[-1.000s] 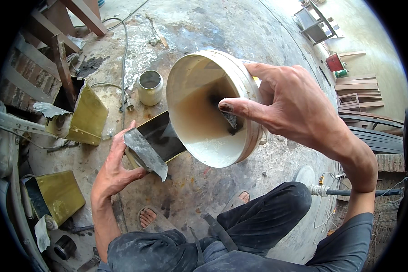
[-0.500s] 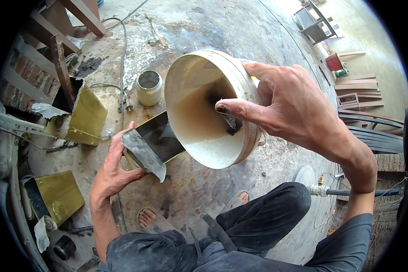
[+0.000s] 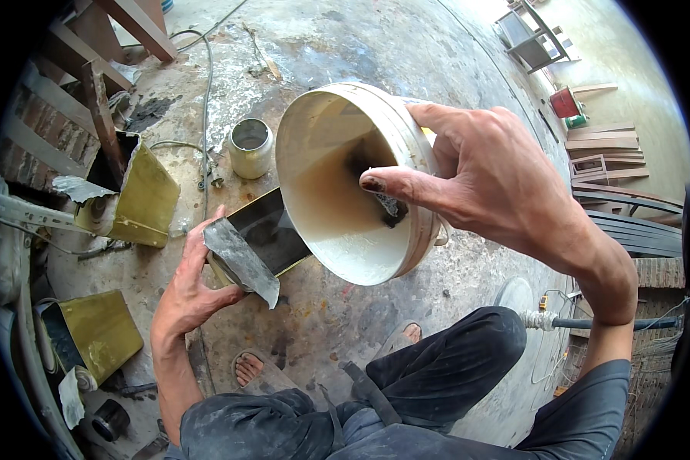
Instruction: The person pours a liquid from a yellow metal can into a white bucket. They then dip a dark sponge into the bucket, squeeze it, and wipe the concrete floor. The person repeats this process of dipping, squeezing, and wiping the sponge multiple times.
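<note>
In the head view, the right hand (image 3: 491,165) grips a white bucket (image 3: 353,249), tipped left, with brown liquid (image 3: 322,188) inside. The left hand (image 3: 192,287) holds the left end of a boxy tin (image 3: 267,230); the bucket hides its right end. A small can (image 3: 251,157) stands farther away.

White bucket (image 3: 366,264), its inside shaded tan with a black patch. Tin (image 3: 271,226), dark grey inside, with a mottled silver-grey flap (image 3: 241,262). Right fingers (image 3: 373,184) stained dark brown at the thumb tip. Yellow-gold cans (image 3: 152,203); grey floor (image 3: 314,46) blotched white and rust; black trousers (image 3: 452,360).
</note>
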A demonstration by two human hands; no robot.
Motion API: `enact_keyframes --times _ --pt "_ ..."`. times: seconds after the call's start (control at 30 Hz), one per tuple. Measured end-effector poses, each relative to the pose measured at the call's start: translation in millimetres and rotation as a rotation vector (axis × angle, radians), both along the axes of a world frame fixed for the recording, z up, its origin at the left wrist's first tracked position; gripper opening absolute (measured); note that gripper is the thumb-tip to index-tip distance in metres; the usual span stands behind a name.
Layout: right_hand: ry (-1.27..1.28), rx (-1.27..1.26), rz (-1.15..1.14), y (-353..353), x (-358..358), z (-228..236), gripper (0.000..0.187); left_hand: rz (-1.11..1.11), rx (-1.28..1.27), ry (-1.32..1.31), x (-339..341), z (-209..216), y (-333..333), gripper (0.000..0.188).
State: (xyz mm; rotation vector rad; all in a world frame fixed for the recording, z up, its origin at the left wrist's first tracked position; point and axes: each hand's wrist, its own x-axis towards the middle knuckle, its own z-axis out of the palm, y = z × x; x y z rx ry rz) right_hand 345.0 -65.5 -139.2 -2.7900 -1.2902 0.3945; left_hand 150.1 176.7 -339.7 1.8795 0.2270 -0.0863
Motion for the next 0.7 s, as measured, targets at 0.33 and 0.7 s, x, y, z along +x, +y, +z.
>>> enact_keyframes --times 0.33,0.7 --pt "-0.05 0.032 0.023 0.1 -3.0 -0.8 0.071 -0.003 -0.005 0.008 0.1 0.3 0.8 0.095" --pt "-0.054 0.027 0.027 0.1 -4.1 -3.3 0.069 -0.008 0.007 -0.011 -1.5 -3.2 1.8 0.092"
